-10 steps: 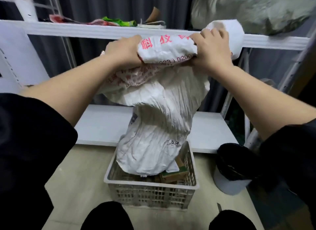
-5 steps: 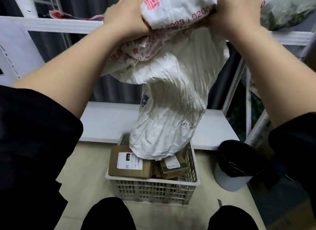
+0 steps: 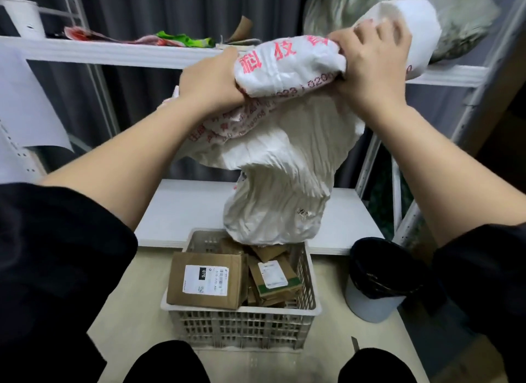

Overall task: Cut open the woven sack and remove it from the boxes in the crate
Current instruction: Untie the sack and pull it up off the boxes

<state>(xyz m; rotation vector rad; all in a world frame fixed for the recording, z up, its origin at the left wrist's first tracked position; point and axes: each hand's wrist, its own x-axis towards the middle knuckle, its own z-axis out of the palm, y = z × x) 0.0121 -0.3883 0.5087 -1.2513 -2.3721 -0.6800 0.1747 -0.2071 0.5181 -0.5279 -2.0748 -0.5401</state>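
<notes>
A white woven sack (image 3: 280, 166) with red printed characters hangs crumpled from both my hands, held high above the crate. My left hand (image 3: 209, 79) grips its bunched top on the left, and my right hand (image 3: 373, 60) grips it on the right. The sack's open bottom end dangles just over the back rim of the white plastic crate (image 3: 242, 324) on the floor. In the crate lie several brown cardboard boxes; a large one (image 3: 206, 280) with a white label sits at the left, smaller ones (image 3: 274, 276) at the right.
A white shelf rack stands behind, with a low shelf (image 3: 185, 209) behind the crate and an upper shelf (image 3: 113, 52) holding coloured items. A black-lined bin (image 3: 375, 280) stands right of the crate. A knife blade (image 3: 355, 344) lies on the floor by my right knee.
The sack has risen off the boxes, so the large labelled box and the smaller ones now show. Its lower end has gone from inside the crate to above the rim.
</notes>
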